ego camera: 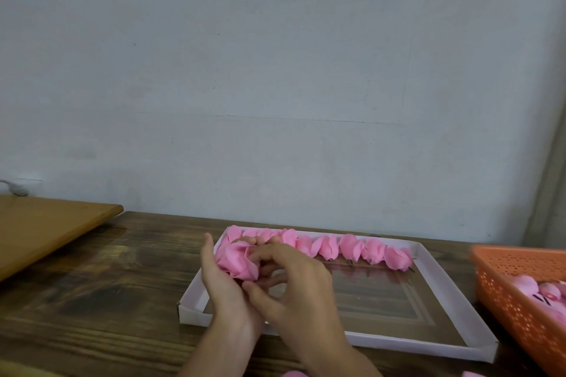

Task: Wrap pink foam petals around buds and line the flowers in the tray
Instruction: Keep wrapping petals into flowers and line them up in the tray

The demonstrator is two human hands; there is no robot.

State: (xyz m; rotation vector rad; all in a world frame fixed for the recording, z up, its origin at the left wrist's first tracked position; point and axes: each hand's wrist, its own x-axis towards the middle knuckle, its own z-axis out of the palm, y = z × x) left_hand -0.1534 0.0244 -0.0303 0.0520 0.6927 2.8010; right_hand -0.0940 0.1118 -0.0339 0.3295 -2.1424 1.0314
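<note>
Wrapping in progress! The left hand (220,275) cups the flower (237,260) above the left end of the tray (398,341), and the right hand (294,278) pinches a petal round it. Next, I'd say: tighten the wrap, then lay it gently by the row (352,246).

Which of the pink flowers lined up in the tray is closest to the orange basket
The rightmost flower of the row, nearest the tray's right wall; every other flower lies further left.
</note>
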